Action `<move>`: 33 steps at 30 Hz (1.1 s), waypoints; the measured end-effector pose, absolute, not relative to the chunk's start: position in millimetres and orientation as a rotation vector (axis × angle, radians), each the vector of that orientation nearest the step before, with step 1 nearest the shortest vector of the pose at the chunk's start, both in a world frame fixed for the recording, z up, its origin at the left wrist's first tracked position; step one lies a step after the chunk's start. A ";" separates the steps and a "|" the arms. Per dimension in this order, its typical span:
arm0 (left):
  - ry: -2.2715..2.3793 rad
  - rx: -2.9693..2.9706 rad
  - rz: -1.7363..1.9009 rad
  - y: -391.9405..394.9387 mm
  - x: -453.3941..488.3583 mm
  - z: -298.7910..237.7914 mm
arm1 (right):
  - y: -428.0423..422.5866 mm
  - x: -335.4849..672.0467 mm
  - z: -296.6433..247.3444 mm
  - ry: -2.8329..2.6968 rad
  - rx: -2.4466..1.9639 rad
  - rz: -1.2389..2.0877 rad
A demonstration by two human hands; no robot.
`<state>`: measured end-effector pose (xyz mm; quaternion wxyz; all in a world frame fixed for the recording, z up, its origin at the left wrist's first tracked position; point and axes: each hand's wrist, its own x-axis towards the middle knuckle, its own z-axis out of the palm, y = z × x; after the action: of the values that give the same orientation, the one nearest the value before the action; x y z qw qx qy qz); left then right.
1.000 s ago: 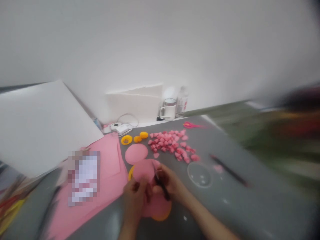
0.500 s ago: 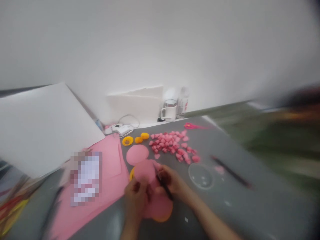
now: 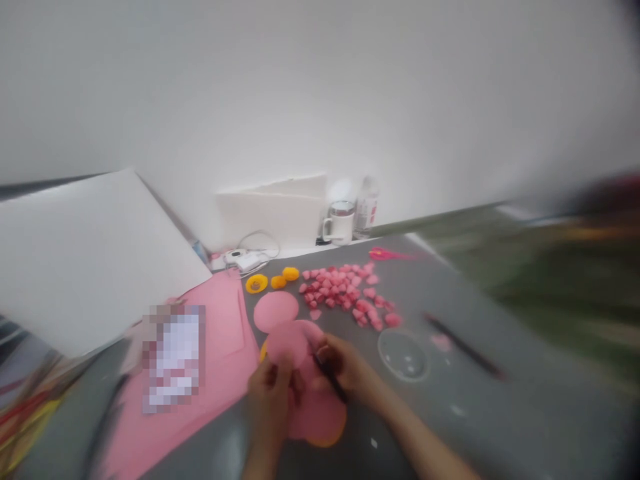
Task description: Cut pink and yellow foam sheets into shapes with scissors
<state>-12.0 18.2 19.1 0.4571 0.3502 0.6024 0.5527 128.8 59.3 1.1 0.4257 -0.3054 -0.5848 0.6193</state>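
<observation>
My left hand (image 3: 273, 387) is closed, pinching the lower edge of a pink disc (image 3: 287, 340). My right hand (image 3: 343, 365) is closed around a dark, slim pen-like tool (image 3: 331, 379); its thin tip lies against the disc's right side. What kind of tool it is stays blurred. Under both hands a larger pink piece with rounded lobes (image 3: 320, 417) rests on the table, its yellow edge showing at the bottom and left. Just beyond the hands lies another pink disc (image 3: 276, 312). Behind that is a pile of small pink heart-shaped pieces (image 3: 335, 287).
Pink sheets (image 3: 220, 373) and a white board (image 3: 95, 260) are on the left. Yellow round pieces (image 3: 257, 284), a mug (image 3: 341, 222), a bottle (image 3: 367, 203) and pink scissors (image 3: 383, 254) stand or lie further back. To the right are a clear round dish (image 3: 403, 355) and a dark stick (image 3: 465, 345).
The whole view has shifted very slightly. My right hand and the tool keep nearly the same place against the disc, and my left hand still holds it.
</observation>
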 end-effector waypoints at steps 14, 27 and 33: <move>1.557 0.897 1.341 16.3 -8.8 23.0 | 60.2 124.0 -0.2 -1.369 -0.637 1.601; 1.509 0.878 1.357 16.8 -10.1 19.1 | 57.3 124.9 8.7 -1.373 -0.726 1.546; 1.473 0.847 1.435 17.9 -12.9 18.3 | 58.3 128.3 5.3 -1.364 -0.780 1.584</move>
<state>-12.9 17.9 18.3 0.4428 0.3413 0.5938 0.5787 128.3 58.3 5.3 0.4397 -0.3140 -0.5491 0.6376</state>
